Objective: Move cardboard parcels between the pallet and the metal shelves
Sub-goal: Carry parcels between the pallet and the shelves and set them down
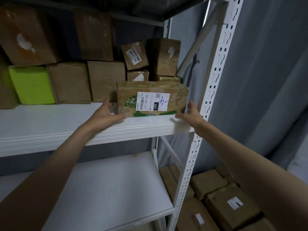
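Observation:
A cardboard parcel [152, 99] with green print and a white label marked "2-1-4" sits at the right front of the white metal shelf [66, 129]. My left hand [108, 114] is at the parcel's lower left corner, fingers straight, thumb near its left side. My right hand [191, 114] is open just right of the parcel's lower right corner, fingers spread, and I cannot tell whether it touches the box. Several more parcels [106, 80] stand stacked behind it on the same shelf.
A bright green box [31, 85] stands at the shelf's left. The white perforated upright [211, 90] runs close beside my right hand. A lower shelf board [108, 194] lies below. Several cardboard parcels [221, 197] sit low at the right. Grey curtain [266, 80] hangs behind.

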